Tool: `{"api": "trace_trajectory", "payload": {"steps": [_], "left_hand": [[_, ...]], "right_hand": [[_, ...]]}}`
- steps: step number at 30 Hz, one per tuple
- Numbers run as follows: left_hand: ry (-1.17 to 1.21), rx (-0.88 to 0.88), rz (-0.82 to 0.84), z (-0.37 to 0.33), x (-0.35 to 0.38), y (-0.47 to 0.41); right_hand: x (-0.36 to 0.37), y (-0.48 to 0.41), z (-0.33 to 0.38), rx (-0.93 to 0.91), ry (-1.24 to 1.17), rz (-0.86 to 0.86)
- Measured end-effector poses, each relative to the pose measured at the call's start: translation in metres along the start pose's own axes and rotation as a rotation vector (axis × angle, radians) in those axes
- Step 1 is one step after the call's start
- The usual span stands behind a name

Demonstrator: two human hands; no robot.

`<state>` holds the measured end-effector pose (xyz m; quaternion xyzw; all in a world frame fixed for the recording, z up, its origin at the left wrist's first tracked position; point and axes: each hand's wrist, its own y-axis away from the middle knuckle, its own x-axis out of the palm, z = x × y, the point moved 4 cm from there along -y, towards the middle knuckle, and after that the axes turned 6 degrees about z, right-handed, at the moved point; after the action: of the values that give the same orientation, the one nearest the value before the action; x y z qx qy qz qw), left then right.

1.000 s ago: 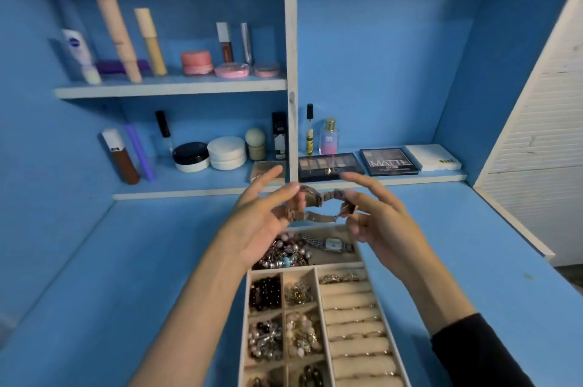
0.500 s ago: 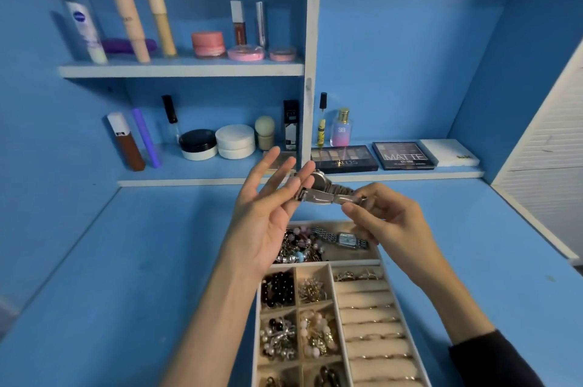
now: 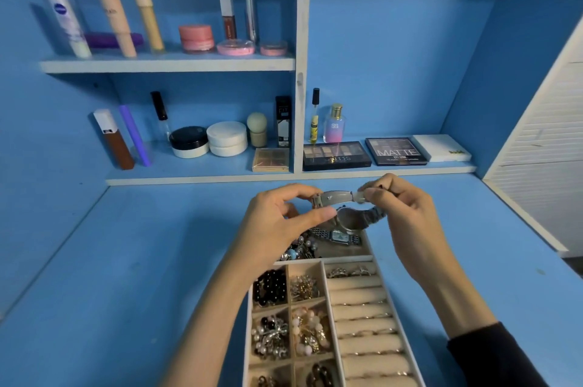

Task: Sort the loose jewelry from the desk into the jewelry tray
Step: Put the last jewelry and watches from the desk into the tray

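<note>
Head view: both hands are raised over the far end of the jewelry tray (image 3: pixel 373 258), sharing a silver metal watch (image 3: pixel 351 218) between them. The left hand (image 3: pixel 277 222) pinches the left end of the folded clasp between thumb and curled fingers. The right hand (image 3: pixel 407 219) pinches the right end of the clasp with its fingertips, and a black sleeve (image 3: pixel 492 355) shows on that arm. The round watch case hangs just below the clasp, with the linked band looping up to the right fingers. The watch is in the air, clear of the tray and of the blue desk (image 3: pixel 126 260).

The tray lies lengthwise in the middle of the desk, toward its near edge, and runs out of the bottom of the picture. Its far compartment holds a second watch (image 3: pixel 340 237) with a rectangular face and a tangle of beaded pieces (image 3: pixel 298 249), partly hidden by the left hand. The small left compartments hold dark beads (image 3: pixel 269 287), gold pieces and pearl clusters. The right side is a column of ring rolls (image 3: pixel 362 314) with thin rings tucked in.

Along the back edge of the desk runs a low shelf (image 3: pixel 202 180) with jars, tubes and eyeshadow palettes – one reads MATTE (image 3: pixel 396 151) – and a higher shelf (image 3: pixel 167 65) carries more cosmetics.
</note>
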<state>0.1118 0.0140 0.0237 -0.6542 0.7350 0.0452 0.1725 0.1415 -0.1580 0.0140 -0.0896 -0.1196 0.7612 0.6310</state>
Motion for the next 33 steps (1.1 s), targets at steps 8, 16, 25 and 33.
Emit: {"api": "trace_trajectory", "payload": {"steps": [8,16,25,33], "left_hand": [[0.131,0.124,-0.133,-0.011,-0.001,0.003],[0.178,0.139,-0.150,-0.013,-0.001,0.004],[0.135,0.122,-0.063,-0.011,0.010,0.004],[0.267,0.130,-0.023,-0.010,0.013,0.002]], "right_hand": [[0.009,0.002,-0.002,0.046,0.022,0.030],[0.016,0.004,-0.002,0.237,-0.322,0.204],[0.022,0.008,-0.003,0.167,-0.213,0.289],[0.024,0.009,0.000,0.044,-0.057,0.116]]}}
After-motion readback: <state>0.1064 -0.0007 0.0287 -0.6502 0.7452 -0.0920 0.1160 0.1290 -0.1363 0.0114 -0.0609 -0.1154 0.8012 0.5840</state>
